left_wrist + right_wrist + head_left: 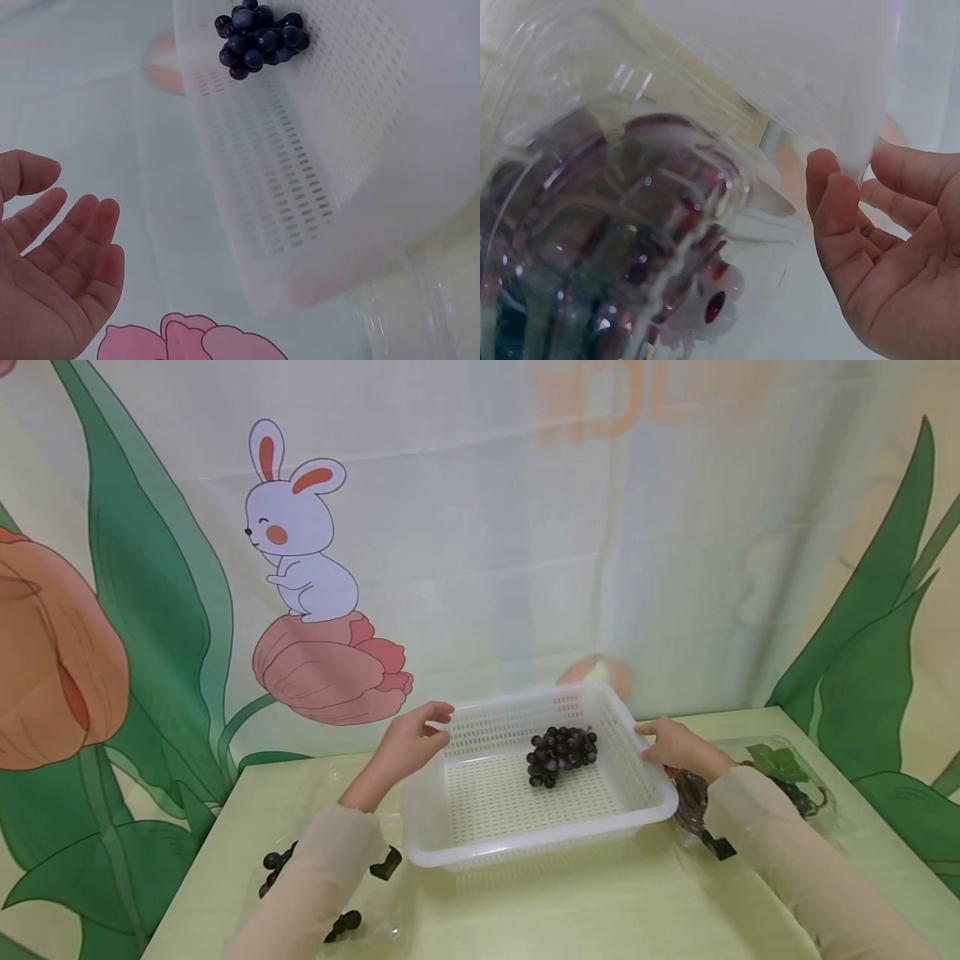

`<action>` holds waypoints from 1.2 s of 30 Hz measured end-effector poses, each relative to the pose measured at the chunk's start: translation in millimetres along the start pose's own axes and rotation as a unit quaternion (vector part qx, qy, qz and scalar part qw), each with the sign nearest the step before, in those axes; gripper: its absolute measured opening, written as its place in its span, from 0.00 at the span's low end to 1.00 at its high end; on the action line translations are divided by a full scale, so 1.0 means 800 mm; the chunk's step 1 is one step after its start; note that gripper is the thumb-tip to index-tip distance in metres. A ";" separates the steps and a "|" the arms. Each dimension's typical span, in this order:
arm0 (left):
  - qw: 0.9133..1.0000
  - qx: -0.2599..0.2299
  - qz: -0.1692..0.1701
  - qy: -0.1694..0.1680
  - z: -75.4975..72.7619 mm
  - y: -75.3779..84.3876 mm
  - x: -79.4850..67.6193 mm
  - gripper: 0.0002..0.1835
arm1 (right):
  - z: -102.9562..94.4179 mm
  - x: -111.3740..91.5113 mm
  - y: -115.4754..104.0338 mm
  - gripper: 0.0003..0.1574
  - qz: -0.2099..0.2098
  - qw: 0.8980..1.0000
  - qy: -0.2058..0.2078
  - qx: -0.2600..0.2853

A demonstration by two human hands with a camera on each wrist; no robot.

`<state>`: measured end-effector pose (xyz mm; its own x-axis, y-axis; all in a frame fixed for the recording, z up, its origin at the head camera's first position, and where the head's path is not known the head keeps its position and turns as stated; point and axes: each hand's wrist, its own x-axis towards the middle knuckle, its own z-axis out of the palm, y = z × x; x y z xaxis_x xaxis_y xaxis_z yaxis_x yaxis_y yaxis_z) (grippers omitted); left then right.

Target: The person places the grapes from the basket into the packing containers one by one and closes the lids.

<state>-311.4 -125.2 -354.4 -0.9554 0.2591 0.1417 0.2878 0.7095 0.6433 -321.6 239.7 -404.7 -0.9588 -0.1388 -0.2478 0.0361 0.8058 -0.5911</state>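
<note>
A white perforated plastic basket (540,839) is tilted over the table, its right end raised. Inside lies a bunch of dark grapes (558,756), toward the back right. My right hand (682,747) pinches the rim at the basket's right end; in the right wrist view, thumb and fingers (836,202) close on the white edge. At the opposite end, my left hand (408,743) hovers by the back left corner with relaxed fingers. The left wrist view shows a gap between that hand (60,270) and the basket wall (262,187).
Under my right forearm sits a clear plastic box (693,806) with dark fruit and a green leaf (777,762). Another clear box (382,910) with dark grapes (277,860) is partly hidden by my left sleeve. A printed curtain (480,568) hangs behind the table.
</note>
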 end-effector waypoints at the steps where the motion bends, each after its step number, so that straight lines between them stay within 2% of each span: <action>1: 1.000 -0.002 0.002 0.001 0.001 0.001 0.003 0.20 | 0.000 0.000 0.000 0.36 0.000 1.000 0.001 0.000; 6: 1.000 -0.023 -0.013 0.003 0.004 0.006 0.016 0.20 | 0.000 0.000 0.001 0.36 -0.003 1.000 0.002 0.000; 13: 0.998 -0.063 -0.003 0.009 0.008 0.008 0.032 0.20 | 0.001 0.000 0.002 0.35 -0.005 1.000 0.009 -0.004; 18: 0.996 -0.092 -0.008 0.010 0.013 0.009 0.043 0.19 | 0.000 0.000 0.002 0.35 -0.001 1.000 0.008 0.000; 25: 0.987 -0.158 -0.031 0.012 0.024 0.004 0.061 0.18 | 0.001 0.000 0.003 0.35 -0.004 1.000 0.010 0.001; 30: 0.978 -0.205 -0.028 0.013 0.037 -0.001 0.073 0.19 | -0.001 0.000 0.004 0.35 -0.007 1.000 0.008 0.006; 36: 0.973 -0.226 -0.037 0.015 0.053 -0.002 0.084 0.19 | -0.001 0.000 0.003 0.35 -0.006 1.000 0.011 0.006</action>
<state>-373.2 -81.3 -377.5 -0.9759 0.1941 0.0997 0.1659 0.3626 0.9171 -321.6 242.5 -405.6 -0.9651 -0.1358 -0.2238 0.0279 0.7968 -0.6036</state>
